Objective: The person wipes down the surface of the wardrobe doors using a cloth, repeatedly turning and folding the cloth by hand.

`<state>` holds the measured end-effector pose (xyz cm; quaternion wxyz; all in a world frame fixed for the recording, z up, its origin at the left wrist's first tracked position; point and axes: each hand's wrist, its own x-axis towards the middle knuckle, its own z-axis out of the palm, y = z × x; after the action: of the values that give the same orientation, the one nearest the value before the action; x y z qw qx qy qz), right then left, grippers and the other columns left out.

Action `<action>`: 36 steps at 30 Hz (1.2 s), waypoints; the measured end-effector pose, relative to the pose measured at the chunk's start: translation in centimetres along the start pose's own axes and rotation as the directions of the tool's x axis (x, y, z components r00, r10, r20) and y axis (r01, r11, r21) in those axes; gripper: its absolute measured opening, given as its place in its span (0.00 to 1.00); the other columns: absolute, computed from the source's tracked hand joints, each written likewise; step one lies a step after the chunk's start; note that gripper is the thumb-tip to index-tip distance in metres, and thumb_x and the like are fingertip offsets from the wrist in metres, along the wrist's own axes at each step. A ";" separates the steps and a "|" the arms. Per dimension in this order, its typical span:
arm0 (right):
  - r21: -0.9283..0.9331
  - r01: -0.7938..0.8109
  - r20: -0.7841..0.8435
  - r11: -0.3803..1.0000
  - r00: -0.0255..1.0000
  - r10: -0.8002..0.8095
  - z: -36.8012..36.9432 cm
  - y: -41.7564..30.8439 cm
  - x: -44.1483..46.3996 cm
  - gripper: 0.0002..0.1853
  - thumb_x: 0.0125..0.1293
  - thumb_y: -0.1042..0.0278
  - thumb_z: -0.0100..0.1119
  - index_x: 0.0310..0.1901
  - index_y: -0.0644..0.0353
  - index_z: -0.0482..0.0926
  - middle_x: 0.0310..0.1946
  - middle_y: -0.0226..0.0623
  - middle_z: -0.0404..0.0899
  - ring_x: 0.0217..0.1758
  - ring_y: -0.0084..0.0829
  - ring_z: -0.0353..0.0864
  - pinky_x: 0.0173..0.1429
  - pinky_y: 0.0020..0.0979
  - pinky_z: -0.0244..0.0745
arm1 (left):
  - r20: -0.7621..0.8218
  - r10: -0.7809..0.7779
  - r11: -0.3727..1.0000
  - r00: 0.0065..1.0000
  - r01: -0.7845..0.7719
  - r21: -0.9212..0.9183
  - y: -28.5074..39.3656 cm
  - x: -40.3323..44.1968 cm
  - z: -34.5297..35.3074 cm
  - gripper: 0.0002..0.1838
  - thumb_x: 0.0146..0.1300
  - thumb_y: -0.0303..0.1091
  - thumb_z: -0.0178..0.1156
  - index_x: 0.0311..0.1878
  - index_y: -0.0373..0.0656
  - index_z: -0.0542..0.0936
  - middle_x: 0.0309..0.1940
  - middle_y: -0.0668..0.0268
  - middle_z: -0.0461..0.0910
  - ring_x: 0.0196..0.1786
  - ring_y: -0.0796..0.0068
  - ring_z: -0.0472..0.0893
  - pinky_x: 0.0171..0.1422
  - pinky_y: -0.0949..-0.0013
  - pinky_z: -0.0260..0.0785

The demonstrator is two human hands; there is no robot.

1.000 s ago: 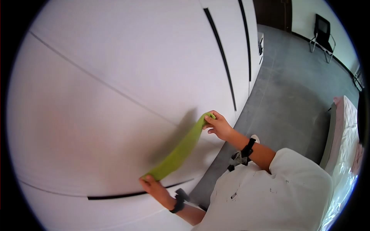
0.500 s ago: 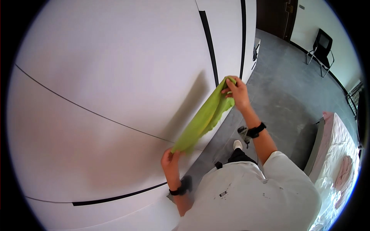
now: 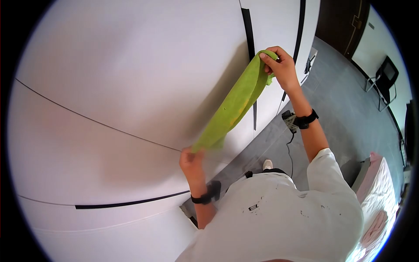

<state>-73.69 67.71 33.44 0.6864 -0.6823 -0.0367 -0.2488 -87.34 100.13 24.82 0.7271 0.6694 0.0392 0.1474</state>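
A green cloth [image 3: 238,102] is stretched on a slant between my two hands, in front of the white cabinet front [image 3: 109,87]. At its upper right end my right hand [image 3: 281,67] pinches a corner, beside a black handle strip. The lower left end is gripped by my left hand [image 3: 192,163], which is slightly blurred. The cloth hangs in a fold, with a loose edge below my right fingers. Black straps with devices are on both wrists.
A black chair [image 3: 386,78] stands by the far wall, near a dark door [image 3: 340,26]. At the lower right is a plastic-covered bed or mattress [image 3: 379,192] with pink fabric. Grey floor [image 3: 331,96] lies between it and the cabinet. A cable hangs near my right wrist.
Both hands have risen with the cloth, my right hand farther up and to the right. The cloth now slants more steeply. The camera view has also shifted.
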 end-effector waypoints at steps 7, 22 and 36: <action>0.076 0.115 0.016 0.990 0.993 -0.116 -0.1 -1.7 1.9 0.11 0.67 0.63 0.61 0.43 0.62 0.77 0.25 0.27 0.76 0.24 0.17 0.74 0.29 0.19 0.70 | -0.134 0.079 0.994 0.988 -0.068 0.087 2.2 -0.8 1.9 0.09 0.64 0.25 0.60 0.47 0.35 0.78 0.38 0.68 0.80 0.41 0.82 0.76 0.48 0.77 0.67; -0.159 0.307 0.022 0.938 0.951 -0.308 2.2 -6.0 9.8 0.16 0.62 0.61 0.67 0.42 0.63 0.74 0.28 0.34 0.78 0.29 0.21 0.75 0.38 0.25 0.74 | -0.172 0.020 0.955 0.985 -0.070 -0.290 0.0 0.9 10.4 0.14 0.73 0.33 0.50 0.55 0.34 0.72 0.43 0.67 0.77 0.43 0.80 0.74 0.50 0.76 0.67; -0.025 0.238 0.066 0.971 0.970 -0.236 2.7 -5.2 10.7 0.17 0.62 0.61 0.67 0.27 0.61 0.70 0.18 0.22 0.68 0.22 0.11 0.61 0.26 0.18 0.59 | -0.359 -0.095 0.932 0.929 -0.044 -0.361 -2.9 4.6 12.8 0.23 0.74 0.53 0.42 0.61 0.46 0.63 0.55 0.64 0.71 0.56 0.68 0.74 0.55 0.62 0.73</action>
<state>-65.56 67.48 42.55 0.6392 -0.6915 -0.1352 -0.3081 -79.26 88.91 23.88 0.8193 0.4832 0.1566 0.2660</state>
